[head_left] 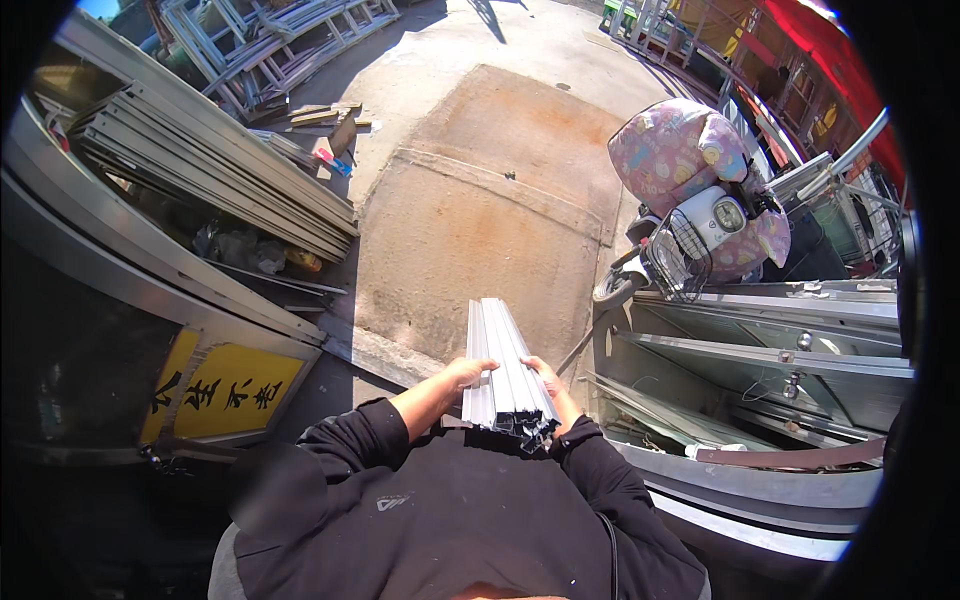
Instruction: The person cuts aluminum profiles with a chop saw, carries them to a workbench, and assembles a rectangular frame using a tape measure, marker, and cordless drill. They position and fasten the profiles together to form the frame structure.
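Observation:
A bundle of silver aluminium profiles (507, 360) is held in front of my body, its hollow, dark-edged ends facing me and its length pointing away. My left hand (466, 374) grips the bundle's left side, thumb laid over the top. On the opposite side my right hand (545, 376) closes round it, thumb near the upper edge. The fingers of both hands are mostly hidden beneath the profiles. Black sleeves cover both my forearms down to near the wrists.
Long metal profiles (215, 165) lie stacked at left, above a yellow sign (228, 388). A scooter with a pink patterned cover (672, 150) stands right. Nearer, framed glass panels (740, 345) lean together. Metal frames (270, 50) are piled far left. A rusty plate (470, 240) covers the ground ahead.

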Tool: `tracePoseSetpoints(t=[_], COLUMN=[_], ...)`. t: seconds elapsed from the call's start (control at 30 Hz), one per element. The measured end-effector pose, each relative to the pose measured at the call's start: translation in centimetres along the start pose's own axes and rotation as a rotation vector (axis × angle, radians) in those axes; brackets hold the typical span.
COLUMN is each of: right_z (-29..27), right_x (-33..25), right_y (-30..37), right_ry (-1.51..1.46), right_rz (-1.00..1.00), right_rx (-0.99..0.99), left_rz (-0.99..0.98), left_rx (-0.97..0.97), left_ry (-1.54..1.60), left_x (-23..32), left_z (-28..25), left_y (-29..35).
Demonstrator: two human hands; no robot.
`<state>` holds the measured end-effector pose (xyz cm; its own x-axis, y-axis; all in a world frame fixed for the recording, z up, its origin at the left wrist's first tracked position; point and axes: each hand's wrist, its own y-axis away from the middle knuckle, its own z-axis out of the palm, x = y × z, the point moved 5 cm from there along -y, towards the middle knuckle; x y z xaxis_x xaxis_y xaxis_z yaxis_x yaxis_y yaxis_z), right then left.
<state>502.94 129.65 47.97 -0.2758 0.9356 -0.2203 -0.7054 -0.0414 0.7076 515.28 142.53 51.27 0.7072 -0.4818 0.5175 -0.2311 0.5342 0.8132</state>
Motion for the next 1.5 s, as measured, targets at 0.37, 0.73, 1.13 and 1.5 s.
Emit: tracePoseSetpoints(t=[0.37, 0.73, 1.13, 1.5], right_z=[3.7, 9.7, 10.2, 2.4], right_x=[-36.8, -74.3, -113.9, -153.9], right_y=[-21.1, -36.6, -49.0, -53.5], right_ry=[-0.067, 0.001, -0.171, -0.122], right_rz=[-0.024, -0.002, -0.214, -0.255], right_rx=[-0.102, -0.08, 0.109, 0.037], left_rz=[0.009, 0.026, -0.181, -0.202], left_rx=[0.021, 0.007, -0.08, -0.177], left_ry=[0.053, 0.118, -0.189, -0.395], left_x=[32.1, 65.1, 101.5, 126.7], left_z=[3.8, 9.1, 21.7, 41.6], left_y=[-27.8, -50.6, -76.3, -104.6])
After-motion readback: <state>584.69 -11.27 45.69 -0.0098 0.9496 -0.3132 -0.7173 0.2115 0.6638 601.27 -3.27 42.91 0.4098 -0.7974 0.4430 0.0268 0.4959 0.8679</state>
